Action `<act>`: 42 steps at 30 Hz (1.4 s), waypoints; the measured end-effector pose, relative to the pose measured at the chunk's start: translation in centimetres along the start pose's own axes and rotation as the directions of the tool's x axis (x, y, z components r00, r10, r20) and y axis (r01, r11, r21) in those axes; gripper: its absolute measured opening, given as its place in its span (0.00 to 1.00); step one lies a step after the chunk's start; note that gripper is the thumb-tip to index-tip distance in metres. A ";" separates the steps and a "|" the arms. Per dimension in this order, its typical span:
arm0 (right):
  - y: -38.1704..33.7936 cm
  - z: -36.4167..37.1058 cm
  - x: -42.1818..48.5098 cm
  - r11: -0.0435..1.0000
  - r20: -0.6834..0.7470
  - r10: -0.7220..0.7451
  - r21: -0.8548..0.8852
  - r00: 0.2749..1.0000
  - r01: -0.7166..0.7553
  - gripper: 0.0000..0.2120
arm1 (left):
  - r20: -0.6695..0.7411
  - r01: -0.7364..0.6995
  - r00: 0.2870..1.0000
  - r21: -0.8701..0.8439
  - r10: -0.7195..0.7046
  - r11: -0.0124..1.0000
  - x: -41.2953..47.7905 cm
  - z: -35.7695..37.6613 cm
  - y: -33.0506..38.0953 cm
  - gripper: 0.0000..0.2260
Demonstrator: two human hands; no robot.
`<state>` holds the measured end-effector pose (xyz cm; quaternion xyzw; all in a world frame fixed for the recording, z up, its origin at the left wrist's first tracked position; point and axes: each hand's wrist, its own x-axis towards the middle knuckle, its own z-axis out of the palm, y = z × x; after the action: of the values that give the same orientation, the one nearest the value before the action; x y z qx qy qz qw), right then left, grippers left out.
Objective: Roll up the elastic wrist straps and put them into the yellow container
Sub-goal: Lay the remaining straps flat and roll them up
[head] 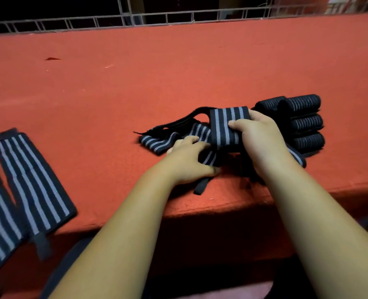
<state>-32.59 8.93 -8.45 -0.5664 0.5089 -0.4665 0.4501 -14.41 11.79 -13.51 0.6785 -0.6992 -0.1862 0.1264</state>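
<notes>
A black elastic wrist strap with grey stripes is partly rolled near the front edge of the red table. My right hand grips the rolled part, thumb across its stripes. My left hand holds the loose tail of the same strap down on the table, fingers curled over it. The rest of the strap trails left with its black end flap. Several finished rolls are stacked just right of my right hand. No yellow container is in view.
Unrolled striped straps lie flat at the table's front left corner, hanging over the edge. A wire grid fence runs along the table's far edge. The red cloth stretches bare behind the straps.
</notes>
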 end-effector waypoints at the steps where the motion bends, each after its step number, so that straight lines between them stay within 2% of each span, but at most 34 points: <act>1: 0.0 -0.1 0.1 1.000 -0.006 0.004 0.005 1.000 -0.004 0.12 | -0.022 0.001 1.000 -0.007 -0.001 1.000 0.1 -0.1 0.0 0.37; 3: 0.0 0.0 0.1 1.000 -0.009 0.018 0.017 1.000 -0.018 0.11 | -0.090 0.006 0.996 0.007 -0.006 1.000 0.3 -0.3 0.0 0.32; 5: 0.2 0.1 0.2 0.999 -0.003 0.033 0.015 0.999 -0.033 0.10 | -0.222 0.025 0.975 -0.017 -0.029 1.000 0.7 -0.1 -0.2 0.22; 8: 0.4 0.4 0.3 0.999 0.036 0.041 0.002 0.999 -0.041 0.08 | -0.493 0.080 0.848 -0.247 -0.196 0.966 0.8 -0.2 -1.0 0.18; 10: 0.4 0.6 0.3 0.999 0.073 0.043 -0.012 0.996 -0.042 0.08 | -0.552 0.101 0.758 -0.426 -0.347 0.899 0.8 -1.0 -1.8 0.16; 11: 0.5 0.8 0.3 0.999 0.092 0.049 -0.028 0.995 -0.047 0.09 | -0.520 0.111 0.735 -0.541 -0.436 0.833 0.9 -1.4 -2.4 0.16; 13: 0.7 1.1 0.3 0.994 0.119 0.064 -0.101 0.991 -0.052 0.10 | -0.367 0.075 0.721 -0.802 -0.588 0.593 0.8 -2.2 -3.0 0.15; 15: 0.9 1.4 0.4 0.975 0.130 0.094 -0.214 0.987 -0.065 0.09 | -0.246 0.018 0.707 -0.931 -0.663 0.365 0.5 -2.9 -3.4 0.13; 17: 1.3 2.0 0.4 0.923 0.170 0.126 -0.382 0.977 -0.053 0.08 | -0.203 -0.022 0.716 -0.963 -0.668 0.269 0.1 -3.6 -3.6 0.11; 20: 1.5 3.2 0.3 0.751 0.158 0.085 -0.659 0.984 0.041 0.08 | -0.168 -0.070 0.768 -0.981 -0.617 0.180 -0.6 -4.8 -3.2 0.10; 21: 1.4 3.4 0.3 0.701 0.146 0.061 -0.710 0.987 0.062 0.11 | -0.170 -0.079 0.790 -0.981 -0.590 0.177 -0.9 -5.0 -3.1 0.09; 23: 1.0 3.7 0.2 0.624 0.159 -0.018 -0.770 0.987 0.136 0.27 | -0.193 -0.098 0.826 -0.974 -0.529 0.202 -1.3 -5.1 -2.9 0.08; 25: 0.3 4.1 -0.1 0.598 0.179 -0.166 -0.763 0.970 0.243 0.33 | -0.218 -0.134 0.862 -0.969 -0.457 0.208 -1.7 -5.1 -2.5 0.09; 26: -0.2 4.5 -0.4 0.622 0.190 -0.238 -0.724 0.953 0.299 0.32 | -0.228 -0.150 0.878 -0.966 -0.420 0.210 -2.1 -5.3 -2.1 0.09; 28: -0.7 5.4 -0.7 0.761 0.203 -0.290 -0.543 0.935 0.354 0.27 | -0.223 -0.144 0.910 -0.961 -0.351 0.235 -2.8 -5.5 -1.5 0.11; 30: -1.2 6.5 -1.2 0.910 0.272 -0.218 -0.290 0.937 0.296 0.23 | -0.169 -0.083 0.939 -0.956 -0.298 0.282 -3.5 -5.6 -0.9 0.18; 31: -1.3 7.1 -1.3 0.943 0.299 -0.196 -0.203 0.934 0.262 0.24 | -0.136 -0.045 0.948 -0.953 -0.288 0.300 -3.8 -5.5 -0.7 0.20; 32: -1.3 7.5 -1.4 0.954 0.304 -0.193 -0.163 0.933 0.250 0.25 | -0.114 -0.022 0.951 -0.953 -0.288 0.302 -4.1 -5.4 -0.8 0.20; 34: -1.0 8.0 -1.2 0.954 0.266 -0.198 -0.167 0.943 0.248 0.19 | -0.130 -0.037 0.951 -0.948 -0.279 0.317 -4.5 -5.1 -1.3 0.16; 36: -0.5 8.5 -0.8 0.952 0.222 -0.195 -0.190 0.955 0.238 0.13 | -0.170 -0.089 0.967 -0.921 -0.188 0.379 -4.9 -5.0 -2.3 0.12; 38: -0.2 9.1 -0.8 0.969 0.218 -0.159 -0.152 0.963 0.195 0.13 | -0.202 -0.115 0.970 -0.868 -0.133 0.482 -5.2 -5.1 -3.5 0.14; 40: -0.7 9.8 -0.7 0.996 0.141 -0.093 0.022 0.986 0.091 0.17 | -0.245 -0.123 0.956 -0.832 -0.161 0.540 -5.5 -5.5 -4.5 0.13; 42: -2.0 10.2 -0.7 0.969 0.112 0.036 0.241 0.993 -0.063 0.16 | -0.269 -0.138 0.946 -0.838 -0.179 0.529 -5.9 -5.9 -5.6 0.13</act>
<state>-22.28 10.09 -8.15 -0.5182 0.4369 -0.4831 0.5543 -6.58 17.07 -10.15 0.5600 -0.4816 -0.3901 0.5498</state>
